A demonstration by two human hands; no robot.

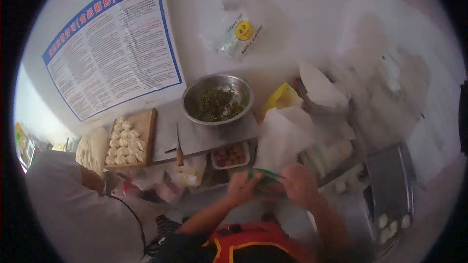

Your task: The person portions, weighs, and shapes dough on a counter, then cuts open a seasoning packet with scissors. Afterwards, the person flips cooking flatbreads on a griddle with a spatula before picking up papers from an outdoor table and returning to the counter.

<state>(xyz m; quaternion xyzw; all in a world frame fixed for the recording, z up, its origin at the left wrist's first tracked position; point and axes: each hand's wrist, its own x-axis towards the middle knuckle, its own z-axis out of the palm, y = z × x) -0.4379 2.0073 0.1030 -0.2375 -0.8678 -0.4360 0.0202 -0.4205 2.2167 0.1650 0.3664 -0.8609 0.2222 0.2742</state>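
My left hand and my right hand are close together in front of my body, fingers closed. Between them stretches a thin green strip, its ends pinched in both hands. Its kind is too blurred to tell, and whatever hangs beneath it is unclear. Just beyond my hands, a white plastic tray holds several round brown items. A metal bowl with chopped green filling stands farther back on the counter. To its left lies a wooden-handled tool with a thin metal blade.
Rows of dumplings sit on a wooden board at the left. A person in a light shirt stands there. White sacks and a yellow bag fill the right of the counter. A dark metal tray is at far right.
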